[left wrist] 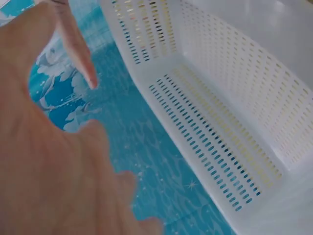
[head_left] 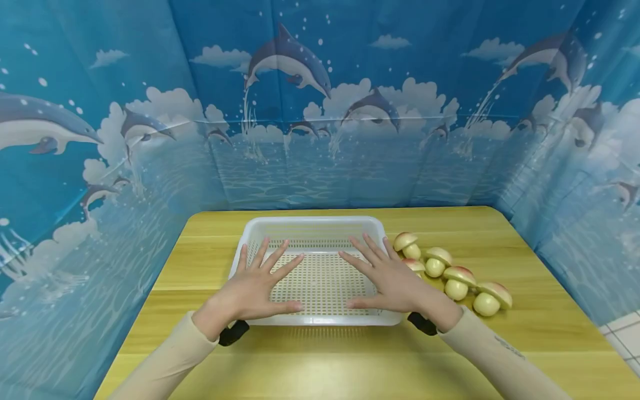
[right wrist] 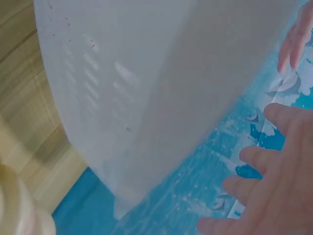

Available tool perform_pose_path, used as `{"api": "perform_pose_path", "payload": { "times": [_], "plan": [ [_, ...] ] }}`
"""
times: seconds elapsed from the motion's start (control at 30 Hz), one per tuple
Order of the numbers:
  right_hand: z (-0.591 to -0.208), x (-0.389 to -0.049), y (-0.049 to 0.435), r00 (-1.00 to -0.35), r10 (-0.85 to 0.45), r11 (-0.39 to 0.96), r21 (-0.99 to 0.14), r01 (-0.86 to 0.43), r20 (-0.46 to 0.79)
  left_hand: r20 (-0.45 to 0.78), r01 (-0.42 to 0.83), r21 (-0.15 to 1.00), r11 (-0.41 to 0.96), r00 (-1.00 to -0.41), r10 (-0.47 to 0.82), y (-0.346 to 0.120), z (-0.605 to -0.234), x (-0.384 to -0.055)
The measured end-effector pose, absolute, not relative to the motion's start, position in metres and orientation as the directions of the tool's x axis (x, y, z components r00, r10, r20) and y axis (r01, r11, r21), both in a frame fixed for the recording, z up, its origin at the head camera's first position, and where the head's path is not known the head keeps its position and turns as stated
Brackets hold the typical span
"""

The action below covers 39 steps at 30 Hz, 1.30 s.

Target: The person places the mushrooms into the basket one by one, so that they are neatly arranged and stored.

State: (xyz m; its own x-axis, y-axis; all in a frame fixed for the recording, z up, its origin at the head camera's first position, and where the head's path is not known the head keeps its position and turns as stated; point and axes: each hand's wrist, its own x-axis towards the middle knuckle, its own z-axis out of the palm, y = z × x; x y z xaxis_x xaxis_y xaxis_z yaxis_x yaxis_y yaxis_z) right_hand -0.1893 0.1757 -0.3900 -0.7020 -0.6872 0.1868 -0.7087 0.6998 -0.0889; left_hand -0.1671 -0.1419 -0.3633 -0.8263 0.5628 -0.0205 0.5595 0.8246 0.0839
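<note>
A white perforated plastic basket (head_left: 315,321) stands on the wooden table, nothing lying in it. Over its left side my left hand (head_left: 255,289) is held with fingers spread and straight, gripping nothing. My right hand (head_left: 392,280) mirrors it over the right side, fingers fanned out, also holding nothing. In the left wrist view the basket (left wrist: 215,127) appears beside the left hand (left wrist: 58,152). The right wrist view shows the basket's wall (right wrist: 146,88) next to the right hand's spread fingers (right wrist: 259,159). Several toy mushrooms (head_left: 456,282) lie right of the basket, nearest my right hand.
The yellow wood-grain table (head_left: 320,366) reaches back to a blue curtain (head_left: 320,172) printed with dolphins, which surrounds it at the back and sides. Dark wrist straps (head_left: 233,333) show under both wrists. White floor tiles (head_left: 622,336) appear at the far right.
</note>
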Motion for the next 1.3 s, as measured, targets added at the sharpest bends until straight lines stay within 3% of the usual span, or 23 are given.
{"api": "perform_pose_path", "payload": {
  "times": [0.23, 0.53, 0.87, 1.3],
  "plan": [
    [-0.391, -0.184, 0.193, -0.721, -0.643, 0.699, -0.187, -0.69, 0.258, -0.005, 0.494, 0.172, 0.852, -0.865, 0.502, -0.16, -0.359, -0.155],
    [-0.402, -0.179, 0.223, -0.814, -0.491, 0.756, -0.311, -0.576, 0.312, 0.027, 0.41, 0.252, 0.877, -0.909, 0.417, -0.186, -0.37, -0.141],
    [-0.416, -0.173, 0.246, -0.895, -0.349, 0.779, -0.445, -0.443, 0.28, 0.053, 0.32, 0.322, 0.891, -0.946, 0.32, -0.197, -0.398, -0.132],
    [-0.425, -0.163, 0.274, -0.95, -0.209, 0.781, -0.546, -0.304, 0.23, 0.041, 0.201, 0.411, 0.889, -0.979, 0.202, -0.204, -0.421, -0.128]
  ]
}}
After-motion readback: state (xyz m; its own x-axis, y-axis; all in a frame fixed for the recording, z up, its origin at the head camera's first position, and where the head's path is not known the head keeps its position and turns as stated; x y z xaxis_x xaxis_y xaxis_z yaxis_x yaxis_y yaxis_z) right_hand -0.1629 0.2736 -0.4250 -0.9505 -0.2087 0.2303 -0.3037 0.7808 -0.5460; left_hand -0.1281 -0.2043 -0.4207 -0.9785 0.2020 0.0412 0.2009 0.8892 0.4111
